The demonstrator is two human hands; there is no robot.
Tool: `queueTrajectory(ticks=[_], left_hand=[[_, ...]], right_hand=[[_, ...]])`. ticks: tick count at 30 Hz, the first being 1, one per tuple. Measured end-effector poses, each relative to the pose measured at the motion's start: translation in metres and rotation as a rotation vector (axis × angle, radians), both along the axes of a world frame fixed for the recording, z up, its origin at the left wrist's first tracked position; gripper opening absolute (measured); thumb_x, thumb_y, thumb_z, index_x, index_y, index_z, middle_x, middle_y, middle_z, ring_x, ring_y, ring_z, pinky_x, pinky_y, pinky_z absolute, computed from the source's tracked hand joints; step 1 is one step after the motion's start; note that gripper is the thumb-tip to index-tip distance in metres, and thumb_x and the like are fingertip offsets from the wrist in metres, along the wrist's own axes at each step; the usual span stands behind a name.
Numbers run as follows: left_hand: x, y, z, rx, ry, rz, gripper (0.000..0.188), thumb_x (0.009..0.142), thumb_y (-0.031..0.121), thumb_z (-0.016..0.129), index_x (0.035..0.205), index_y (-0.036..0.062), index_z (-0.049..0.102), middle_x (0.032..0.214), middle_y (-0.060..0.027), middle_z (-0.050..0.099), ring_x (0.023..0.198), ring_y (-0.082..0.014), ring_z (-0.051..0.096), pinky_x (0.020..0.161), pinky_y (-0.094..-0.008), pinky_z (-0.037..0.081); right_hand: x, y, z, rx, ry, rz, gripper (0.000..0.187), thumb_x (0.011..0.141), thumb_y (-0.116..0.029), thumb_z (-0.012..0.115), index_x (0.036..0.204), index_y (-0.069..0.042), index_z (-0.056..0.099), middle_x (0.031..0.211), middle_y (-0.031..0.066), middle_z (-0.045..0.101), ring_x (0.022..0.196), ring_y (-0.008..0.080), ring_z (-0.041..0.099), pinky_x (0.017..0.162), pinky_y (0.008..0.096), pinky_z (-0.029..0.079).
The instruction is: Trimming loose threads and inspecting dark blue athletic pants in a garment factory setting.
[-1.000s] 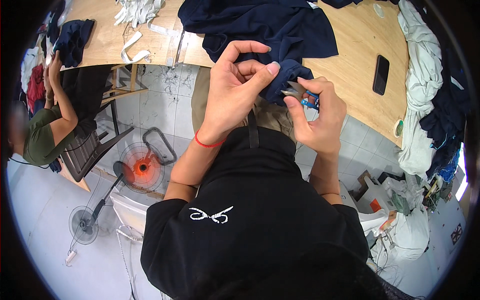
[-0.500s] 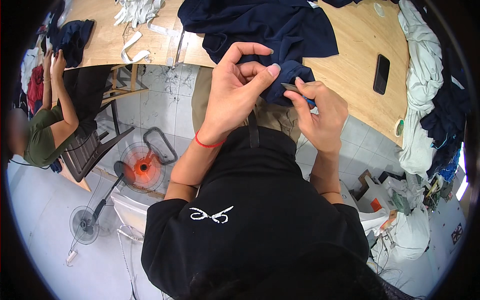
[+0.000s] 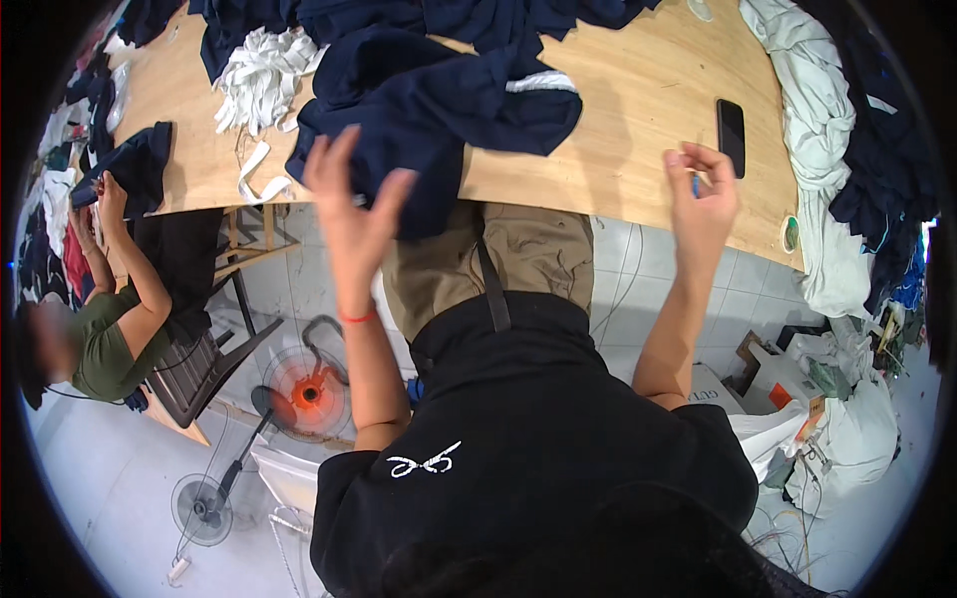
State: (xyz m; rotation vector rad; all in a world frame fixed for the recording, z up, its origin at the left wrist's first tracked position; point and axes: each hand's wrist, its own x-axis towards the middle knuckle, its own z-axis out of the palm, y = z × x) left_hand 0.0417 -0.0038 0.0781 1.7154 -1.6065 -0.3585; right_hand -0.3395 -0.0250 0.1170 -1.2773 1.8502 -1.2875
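A navy blue garment (image 3: 429, 105) lies loosely bunched on the wooden table in front of me, its near edge hanging over the front. A white strip (image 3: 543, 83) shows along its right part. My left hand (image 3: 354, 209) is over the garment's left near edge, fingers spread, slightly blurred, with nothing in it. To the right, above the table's front part, my right hand (image 3: 706, 199) is curled around small thread snips (image 3: 696, 186). Only a bit of their blue handle shows; the blades are hidden by the fingers.
A black phone (image 3: 731, 138) lies just beyond my right hand. White fabric strips (image 3: 264, 80) are heaped at the left, more navy garments (image 3: 478, 20) at the back. Pale cloth (image 3: 817, 149) drapes the right edge. At left a co-worker (image 3: 120, 334) handles dark cloth near a fan (image 3: 309, 394).
My hands have moved apart, the left letting go of the garment and opening. My right hand has moved right with the snips. The garment now lies further left, spread differently on the table.
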Motion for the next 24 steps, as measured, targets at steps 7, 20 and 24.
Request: queueTrajectory(ticks=[7,20,24], left_hand=[[-0.061,-0.04,-0.049,0.093,-0.302,-0.034,0.027,0.085,0.014,0.083,0.111,0.0119,0.074,0.139,-0.0162,0.063,0.122,-0.0362,0.058,0.102,-0.0466,0.047],[0.001,-0.081,-0.004,0.221,0.853,-0.218,0.048,0.113,0.019,0.052,0.158,0.0038,0.043,0.148,-0.0208,0.059,0.133,-0.0286,0.062,0.111,-0.0441,0.053],[0.024,-0.055,-0.016,0.325,1.014,0.013,0.051,0.116,0.033,0.048,0.156,0.0012,0.046,0.149,-0.0224,0.06,0.138,-0.0285,0.058,0.119,-0.0419,0.043]], right_hand=[[0.05,0.001,-0.011,-0.007,-0.195,0.198,0.023,0.093,-0.004,0.082,0.11,0.004,0.069,0.096,0.0049,0.075,0.089,0.0063,0.065,0.079,0.0245,0.053],[-0.04,0.003,-0.024,-0.002,-0.385,-0.195,0.017,0.105,-0.012,0.068,0.111,0.003,0.07,0.091,0.0021,0.068,0.08,0.0085,0.062,0.075,0.0253,0.051],[-0.052,0.013,-0.048,0.119,-0.433,-0.208,0.021,0.109,-0.019,0.065,0.114,-0.001,0.071,0.082,-0.0028,0.061,0.08,0.0053,0.053,0.074,0.0231,0.041]])
